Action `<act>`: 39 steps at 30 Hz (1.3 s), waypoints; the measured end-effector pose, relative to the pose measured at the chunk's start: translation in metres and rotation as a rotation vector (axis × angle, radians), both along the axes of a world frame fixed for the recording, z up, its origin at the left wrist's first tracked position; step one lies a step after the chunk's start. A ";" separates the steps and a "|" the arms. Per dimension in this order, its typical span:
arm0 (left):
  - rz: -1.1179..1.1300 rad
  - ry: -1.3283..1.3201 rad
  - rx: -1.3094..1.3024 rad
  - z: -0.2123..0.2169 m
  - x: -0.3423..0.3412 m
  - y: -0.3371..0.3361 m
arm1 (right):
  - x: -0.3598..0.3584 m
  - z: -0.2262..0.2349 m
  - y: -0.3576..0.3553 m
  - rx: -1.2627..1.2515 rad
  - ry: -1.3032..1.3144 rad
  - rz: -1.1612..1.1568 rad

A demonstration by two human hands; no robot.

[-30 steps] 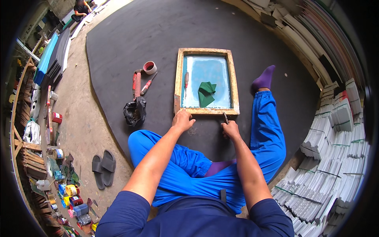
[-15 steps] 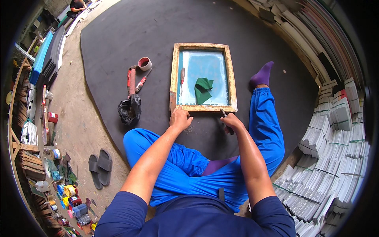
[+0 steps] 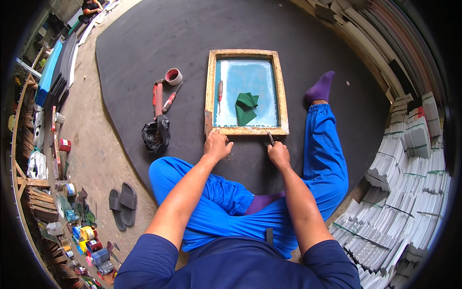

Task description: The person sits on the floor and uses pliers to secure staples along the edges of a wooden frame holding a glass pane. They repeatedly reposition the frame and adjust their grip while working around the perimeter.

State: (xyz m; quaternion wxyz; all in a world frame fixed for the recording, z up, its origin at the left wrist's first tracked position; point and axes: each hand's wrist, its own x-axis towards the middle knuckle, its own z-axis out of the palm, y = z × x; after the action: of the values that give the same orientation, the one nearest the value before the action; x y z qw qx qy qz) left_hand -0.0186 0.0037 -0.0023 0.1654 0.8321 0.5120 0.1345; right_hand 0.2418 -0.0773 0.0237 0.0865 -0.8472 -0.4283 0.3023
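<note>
A wooden screen frame (image 3: 210, 86) with blue-and-white mesh lies on the dark mat in front of me. My left hand (image 3: 217, 146) grips its near rail close to the left corner, fingertips on the wood. My right hand (image 3: 279, 154) is closed round a dark hand tool (image 3: 271, 138), whose narrow tip meets the near rail towards the right corner. Most of that tool is hidden in my fist, so its exact kind does not show. Inside the frame rest a folded green cloth (image 3: 246, 110) and a slim red-handled tool (image 3: 220, 91).
Left of the frame lie a tape roll (image 3: 173, 76), a red-handled hammer (image 3: 159, 98), a red cutter (image 3: 169, 101) and a black plastic bag (image 3: 156, 135). Grey slippers (image 3: 123, 207) and paint cans (image 3: 88, 233) are further left. White bundled stacks (image 3: 385, 207) line the right.
My right hand has turned, lifting the dark tool's tip against the near rail and hiding its handle end. My left hand stays on the frame. The whole view has shifted slightly.
</note>
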 end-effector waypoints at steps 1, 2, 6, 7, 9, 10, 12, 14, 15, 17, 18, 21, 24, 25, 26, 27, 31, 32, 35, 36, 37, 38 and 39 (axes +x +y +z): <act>0.007 0.001 0.004 0.001 0.000 0.001 | 0.001 -0.001 0.000 0.009 0.005 0.006; 0.004 0.001 -0.007 0.002 0.000 0.001 | 0.000 -0.003 -0.001 0.013 -0.022 -0.006; 0.001 0.025 -0.061 0.013 0.000 0.001 | -0.015 -0.010 -0.006 0.016 -0.127 -0.044; 0.003 0.039 -0.074 0.014 -0.001 0.002 | -0.017 -0.011 -0.006 0.014 -0.146 -0.048; 0.024 0.048 -0.107 0.017 0.001 0.003 | -0.014 -0.014 -0.006 0.023 -0.150 -0.064; 0.033 0.052 -0.123 0.019 0.001 0.003 | -0.010 -0.009 -0.006 0.082 -0.095 -0.114; 0.048 0.068 -0.153 0.015 -0.001 0.005 | 0.007 -0.011 0.000 0.183 -0.015 -0.150; 0.050 0.061 -0.138 0.011 0.000 0.009 | 0.023 -0.002 0.004 0.148 0.017 -0.073; 0.039 0.054 -0.116 0.012 0.000 0.007 | 0.029 0.004 0.003 0.120 0.085 -0.017; -0.022 0.033 -0.043 0.012 0.002 0.002 | 0.030 0.000 0.001 0.045 0.195 0.100; -0.074 0.022 0.007 0.021 0.005 -0.002 | 0.022 0.001 -0.003 0.066 0.238 0.198; -0.223 -0.103 0.044 0.032 0.006 -0.019 | -0.026 0.019 -0.008 -0.109 0.462 0.325; -0.336 -0.124 0.036 0.033 0.001 -0.029 | -0.056 0.000 -0.011 -0.179 0.591 0.426; -0.340 -0.090 0.026 0.027 -0.003 -0.030 | -0.064 -0.003 -0.011 -0.201 0.635 0.431; -0.344 -0.056 0.016 0.022 -0.008 -0.031 | -0.070 -0.006 -0.011 -0.223 0.679 0.436; -0.322 -0.036 -0.015 0.023 -0.011 -0.032 | -0.073 -0.008 -0.009 -0.253 0.753 0.402; -0.272 0.038 -0.084 0.005 -0.025 -0.029 | -0.076 -0.012 -0.009 -0.358 0.933 0.325; -0.266 0.054 -0.101 0.003 -0.027 -0.028 | -0.075 -0.013 -0.009 -0.366 0.940 0.325; -0.251 0.124 -0.168 0.003 -0.028 -0.029 | -0.070 -0.022 -0.005 -0.464 0.924 0.407; -0.249 0.161 -0.200 0.007 -0.027 -0.029 | -0.067 -0.025 -0.004 -0.508 0.914 0.447; -0.248 0.199 -0.231 0.012 -0.026 -0.029 | -0.064 -0.028 -0.004 -0.519 0.902 0.449; -0.266 0.225 -0.203 0.017 -0.024 -0.029 | -0.061 -0.031 -0.004 -0.529 0.889 0.450; -0.280 0.253 -0.175 0.023 -0.023 -0.030 | -0.059 -0.033 -0.003 -0.539 0.878 0.455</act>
State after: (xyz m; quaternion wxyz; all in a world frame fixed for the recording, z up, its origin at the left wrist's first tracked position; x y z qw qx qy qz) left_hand -0.0414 -0.0262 0.0206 0.1886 0.8879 0.4176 -0.0404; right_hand 0.1828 -0.0803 -0.0089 -0.0303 -0.5204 -0.4315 0.7363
